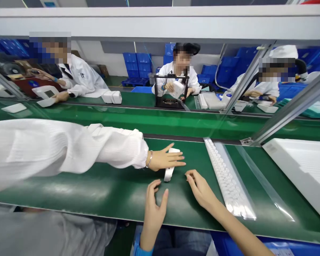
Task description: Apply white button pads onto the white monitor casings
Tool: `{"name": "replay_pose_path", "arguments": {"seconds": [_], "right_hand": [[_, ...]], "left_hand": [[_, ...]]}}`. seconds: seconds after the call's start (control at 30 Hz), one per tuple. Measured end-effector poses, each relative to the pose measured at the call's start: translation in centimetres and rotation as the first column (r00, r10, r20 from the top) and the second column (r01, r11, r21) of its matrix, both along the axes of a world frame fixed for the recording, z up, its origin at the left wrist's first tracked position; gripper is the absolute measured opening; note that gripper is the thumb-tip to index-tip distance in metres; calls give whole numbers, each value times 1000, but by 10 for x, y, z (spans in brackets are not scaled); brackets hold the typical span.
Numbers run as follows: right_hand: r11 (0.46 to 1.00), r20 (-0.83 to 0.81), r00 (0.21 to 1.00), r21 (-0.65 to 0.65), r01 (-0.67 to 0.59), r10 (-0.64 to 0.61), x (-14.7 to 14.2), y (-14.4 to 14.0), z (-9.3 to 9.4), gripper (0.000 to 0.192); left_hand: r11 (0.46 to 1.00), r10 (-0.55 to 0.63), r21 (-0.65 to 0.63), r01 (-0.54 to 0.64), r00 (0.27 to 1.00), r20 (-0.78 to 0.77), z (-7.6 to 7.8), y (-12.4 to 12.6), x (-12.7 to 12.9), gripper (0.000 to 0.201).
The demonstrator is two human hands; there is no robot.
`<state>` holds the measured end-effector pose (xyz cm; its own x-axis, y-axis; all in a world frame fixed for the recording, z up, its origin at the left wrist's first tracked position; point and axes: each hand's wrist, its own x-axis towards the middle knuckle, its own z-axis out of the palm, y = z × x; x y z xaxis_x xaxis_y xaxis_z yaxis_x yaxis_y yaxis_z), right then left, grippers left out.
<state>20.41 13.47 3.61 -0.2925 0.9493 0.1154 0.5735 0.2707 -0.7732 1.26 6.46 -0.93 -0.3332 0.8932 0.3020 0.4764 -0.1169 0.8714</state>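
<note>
On the green surface (96,192), head view:
White part (169,172): lies under a co-worker's hand (165,160), long axis pointing away from the person.
Left hand (154,206): released, empty, just below the part, nearer.
Right hand (201,190): released, empty, to its right.

People in white coats (80,76) are working along a green conveyor belt (101,117). Blue crates (137,64) are stacking up behind them. It is a factory assembly line.
</note>
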Motion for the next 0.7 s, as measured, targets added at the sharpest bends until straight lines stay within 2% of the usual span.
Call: {"name": "replay_pose_path", "arguments": {"seconds": [0.07, 0.17, 0.27, 0.4, 0.47, 0.53, 0.7], "right_hand": [[992, -143, 990, -129, -1, -18, -10, 5, 1, 35], [974, -266, 964, -223, -40, -21, -23, 7, 5, 47], [969, -215, 977, -243, -49, -5, -35, 6, 14, 60], [981, -14, 1000, -191, -4, 2, -48, 5, 23, 76], [988, 48, 999, -151, -15, 23, -49, 6, 23, 74], [990, 29, 999, -143, -16, 20, -45, 5, 19, 68], [944, -255, 964, -329, -13, -76, -23, -1, -4, 63]], "left_hand": [[996, -78, -53, 75, 994, -74, -1, 3, -3, 47], [973, -216, -117, 197, 959, -186, -3, 5, 0, 65], [956, -284, -154, 250, 923, -261, -3, 4, 5, 72], [934, -352, -180, 310, 888, -297, 0, 4, 4, 72], [926, -371, -189, 327, 879, -299, 2, 3, 3, 71], [923, -378, -194, 332, 877, -296, 4, 3, 3, 71], [953, -287, -157, 260, 940, -183, 1, 5, 5, 77]]}}
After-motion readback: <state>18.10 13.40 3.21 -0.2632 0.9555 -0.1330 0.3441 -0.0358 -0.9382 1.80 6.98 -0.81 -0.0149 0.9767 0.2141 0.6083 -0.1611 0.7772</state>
